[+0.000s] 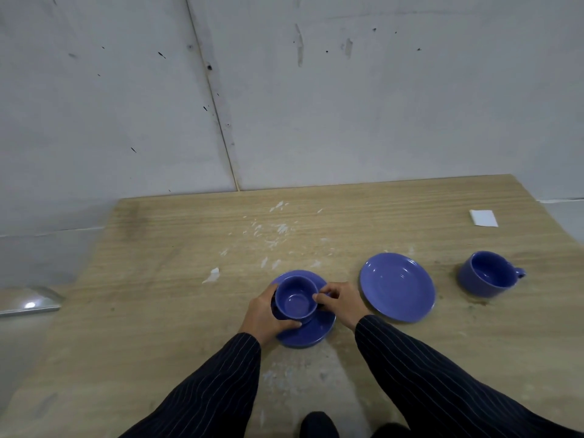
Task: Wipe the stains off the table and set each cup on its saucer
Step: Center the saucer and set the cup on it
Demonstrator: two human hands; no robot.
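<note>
A blue cup [296,298] stands upright on a blue saucer [311,331] at the table's front middle. My left hand [265,314] wraps the cup's left side, thumb on the saucer. My right hand [339,303] pinches the cup at its right side, where the handle is hidden. A second blue saucer [397,286] lies bare to the right. A second blue cup [485,274] stands on the table further right, handle pointing right. White smears [275,230] mark the wooden table [151,248] behind the first saucer, and a brownish ring shows near the right cup.
A folded white cloth or napkin [483,218] lies near the table's far right edge. A grey wall rises right behind the table. A shiny object [28,303] sits off the left edge. Pale smudges [284,374] mark the table between my sleeves.
</note>
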